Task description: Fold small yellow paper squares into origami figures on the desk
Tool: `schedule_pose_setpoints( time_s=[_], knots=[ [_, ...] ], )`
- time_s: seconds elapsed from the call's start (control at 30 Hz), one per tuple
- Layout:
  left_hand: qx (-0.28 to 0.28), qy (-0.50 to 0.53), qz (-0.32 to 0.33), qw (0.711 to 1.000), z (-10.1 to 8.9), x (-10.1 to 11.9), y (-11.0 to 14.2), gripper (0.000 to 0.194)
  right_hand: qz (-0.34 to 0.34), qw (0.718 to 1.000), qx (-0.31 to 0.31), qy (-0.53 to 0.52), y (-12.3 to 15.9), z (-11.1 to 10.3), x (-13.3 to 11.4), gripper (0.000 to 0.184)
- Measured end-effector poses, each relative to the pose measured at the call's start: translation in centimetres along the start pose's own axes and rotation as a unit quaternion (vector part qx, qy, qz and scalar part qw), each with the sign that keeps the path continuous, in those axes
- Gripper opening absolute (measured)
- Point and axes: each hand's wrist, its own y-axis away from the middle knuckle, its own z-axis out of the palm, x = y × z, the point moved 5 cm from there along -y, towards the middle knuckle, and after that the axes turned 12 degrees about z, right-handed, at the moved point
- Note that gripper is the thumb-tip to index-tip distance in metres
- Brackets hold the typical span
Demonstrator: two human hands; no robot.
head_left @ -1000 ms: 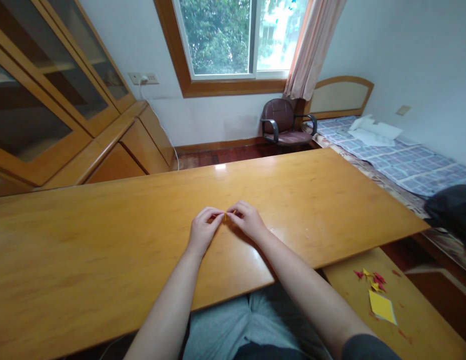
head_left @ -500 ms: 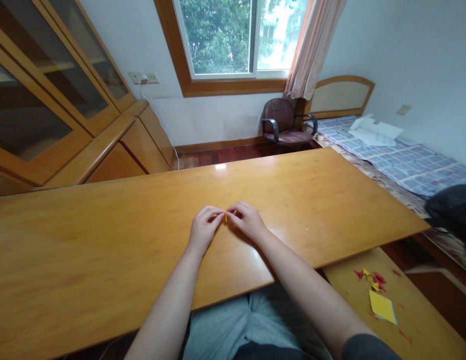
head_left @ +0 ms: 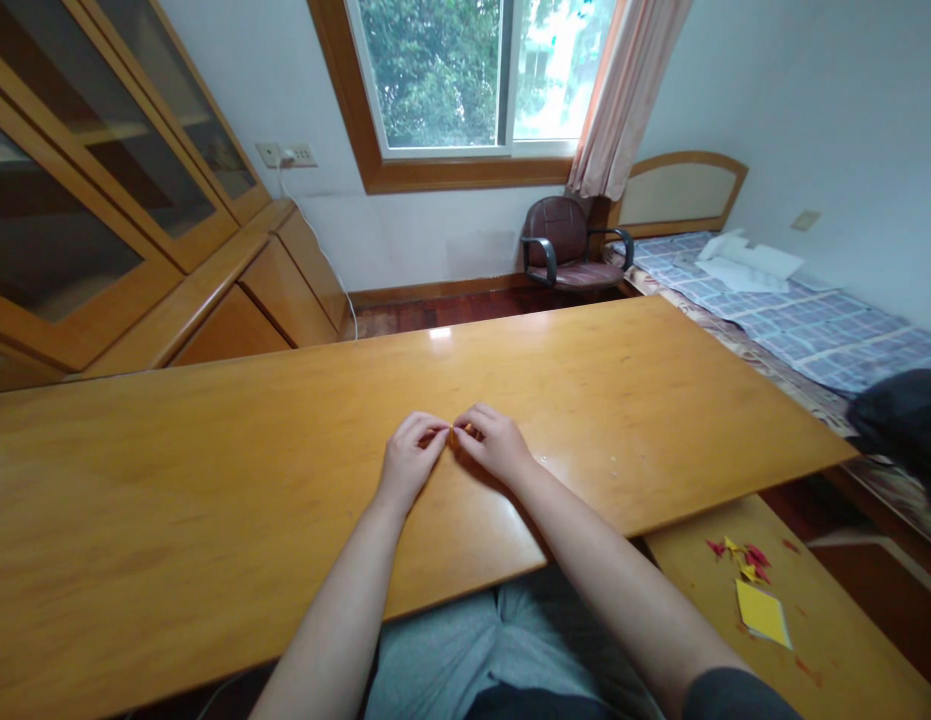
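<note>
Between the fingertips of both hands is a small folded piece of yellow paper (head_left: 451, 437), seen as a thin upright sliver and mostly hidden by the fingers. My left hand (head_left: 412, 455) pinches it from the left with thumb and forefinger. From the right, my right hand (head_left: 495, 442) pinches it the same way, its other fingers curled above. Both hands rest low over the wooden table (head_left: 210, 480), with the fingertips nearly meeting.
On a lower board (head_left: 705, 560) at the right lie several red and yellow folded paper pieces (head_left: 748, 562) and a stack of yellow square paper (head_left: 763, 613). A brown armchair (head_left: 562, 240) stands behind the table. A bed (head_left: 795, 310) with a black bag (head_left: 904, 425) is on the right.
The fingertips have drawn slightly closer around the paper, so less of its yellow shows. The arms and everything else stay nearly in place.
</note>
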Motion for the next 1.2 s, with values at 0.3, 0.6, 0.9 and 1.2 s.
schedule_pose_setpoints(
  time_s=[0.3, 0.6, 0.9, 1.2],
  knots=[
    [-0.010, -0.018, 0.019, 1.000, 0.0, 0.0, 0.0, 0.011, -0.010, 1.000, 0.007, 0.019, 0.0, -0.2, -0.4, 0.006],
    [-0.004, 0.006, 0.001, 1.000, -0.2, 0.3, -0.2, 0.012, -0.004, 1.000, 0.009, -0.012, -0.1, -0.1, 0.0, 0.006],
    [-0.023, 0.007, -0.004, 1.000, 0.3, -0.2, 0.0, 0.011, 0.025, 0.999, 0.025, -0.028, -0.5, -0.2, 0.6, 0.007],
    [-0.050, -0.001, 0.006, 0.999, 0.9, -0.3, 0.2, 0.025, 0.053, 0.997, 0.030, -0.043, -0.7, -0.2, 1.0, 0.006]
  ],
)
